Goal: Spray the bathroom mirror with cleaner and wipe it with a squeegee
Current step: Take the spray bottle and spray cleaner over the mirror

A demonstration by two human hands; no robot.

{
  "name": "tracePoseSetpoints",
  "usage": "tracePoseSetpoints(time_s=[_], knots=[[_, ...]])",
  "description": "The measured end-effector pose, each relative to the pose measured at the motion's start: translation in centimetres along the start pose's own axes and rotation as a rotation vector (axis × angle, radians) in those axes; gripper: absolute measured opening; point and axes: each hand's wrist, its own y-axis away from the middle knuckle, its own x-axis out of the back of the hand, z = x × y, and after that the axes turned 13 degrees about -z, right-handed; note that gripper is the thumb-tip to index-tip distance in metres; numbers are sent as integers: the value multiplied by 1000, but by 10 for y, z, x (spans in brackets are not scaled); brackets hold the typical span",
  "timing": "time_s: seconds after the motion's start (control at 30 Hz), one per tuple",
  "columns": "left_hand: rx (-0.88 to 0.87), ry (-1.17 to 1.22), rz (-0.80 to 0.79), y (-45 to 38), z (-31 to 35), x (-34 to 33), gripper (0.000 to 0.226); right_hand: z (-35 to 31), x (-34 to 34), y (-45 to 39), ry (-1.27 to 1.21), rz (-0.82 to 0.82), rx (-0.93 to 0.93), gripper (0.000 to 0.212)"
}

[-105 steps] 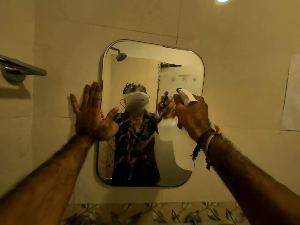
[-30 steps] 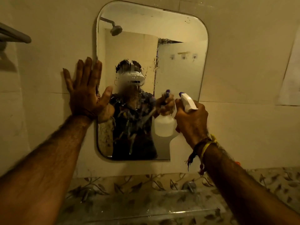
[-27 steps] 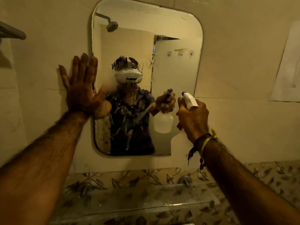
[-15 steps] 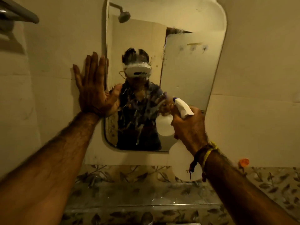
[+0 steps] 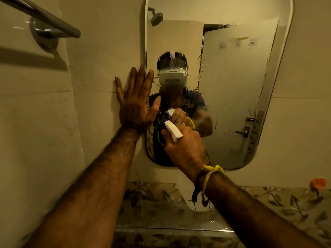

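Note:
A rounded wall mirror (image 5: 238,97) hangs ahead, its glass streaked with running drops of cleaner. My right hand (image 5: 184,149) grips a white spray bottle (image 5: 172,130) by the trigger head, its purple nozzle close to the lower left of the glass. The bottle's pale body (image 5: 188,196) hangs below my wrist. My left hand (image 5: 137,102) lies flat with spread fingers on the wall at the mirror's left edge, thumb over the glass. No squeegee is in view.
A metal towel bar (image 5: 44,18) sticks out of the wall at the upper left. Below the mirror runs a glass shelf (image 5: 161,221) in front of leaf-patterned tiles. A small orange object (image 5: 318,183) sits at the far right.
My right hand has carried the bottle leftward and closer to the glass, toward my left hand. My left hand has stayed pressed on the wall. More of the mirror's right side is in view.

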Motion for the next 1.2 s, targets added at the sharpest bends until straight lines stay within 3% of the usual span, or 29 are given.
tracePoseSetpoints(time_s=[0.1, 0.27, 0.53, 0.67, 0.73, 0.93, 1.0, 1.2], knots=[[-10, -28, -2, 0, 1, 0, 73, 14, -6, 9, 5, -46, -24, 24], [-47, -66, -30, 2, 1, -2, 74, 28, 22, 3, -37, 160, -14, 42], [-88, -51, 20, 2, -2, -9, 76, 62, 87, 8, -116, 332, -208, 15], [-180, -64, 20, 2, -3, -11, 79, 84, 101, 24, -139, 369, -254, 11], [-223, -83, 20, 2, -5, -11, 78, 92, 102, 29, -148, 381, -281, 18], [-225, -107, -5, 3, -3, -7, 76, 79, 76, 30, -124, 184, -178, 9], [-216, -144, -25, 3, -3, -6, 77, 63, 58, 29, -127, 122, -144, 20], [-174, -143, -71, 3, -3, -5, 77, 17, 9, 18, -53, -8, 1, 20]])
